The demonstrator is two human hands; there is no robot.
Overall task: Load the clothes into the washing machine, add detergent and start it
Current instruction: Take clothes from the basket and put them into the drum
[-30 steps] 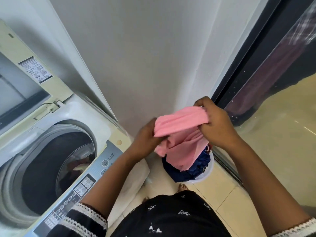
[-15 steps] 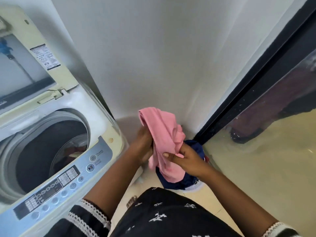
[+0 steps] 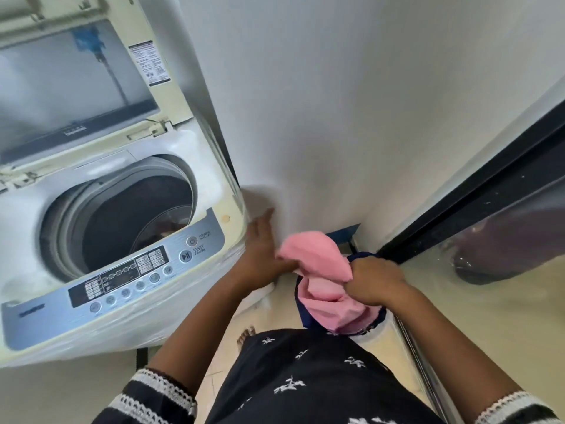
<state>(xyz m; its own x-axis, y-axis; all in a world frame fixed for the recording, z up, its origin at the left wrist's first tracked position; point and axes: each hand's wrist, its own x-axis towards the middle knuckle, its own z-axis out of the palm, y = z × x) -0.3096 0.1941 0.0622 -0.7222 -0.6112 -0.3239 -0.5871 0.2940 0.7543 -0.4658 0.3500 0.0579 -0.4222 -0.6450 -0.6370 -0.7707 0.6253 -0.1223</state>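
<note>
A top-loading washing machine (image 3: 211,191) stands at the left with its lid (image 3: 76,84) raised and some laundry dimly visible deep in the drum (image 3: 134,218). My right hand (image 3: 374,281) grips a pink garment (image 3: 318,270) above a white basket (image 3: 377,332) that holds dark blue clothes (image 3: 302,313). My left hand (image 3: 263,255) is beside the pink garment, its fingers stretched out towards the wall, just right of the machine's front corner. Whether it still touches the cloth I cannot tell.
The silver control panel (image 3: 122,276) with power and start buttons runs along the machine's front edge. A white wall (image 3: 321,117) is straight ahead. A dark-framed glass door (image 3: 477,209) closes off the right side. My foot (image 3: 246,333) stands on pale floor tiles.
My left hand has let go of the pink garment and spread open towards the machine. My right hand keeps the garment, now lower. The view has swung left onto the washer.
</note>
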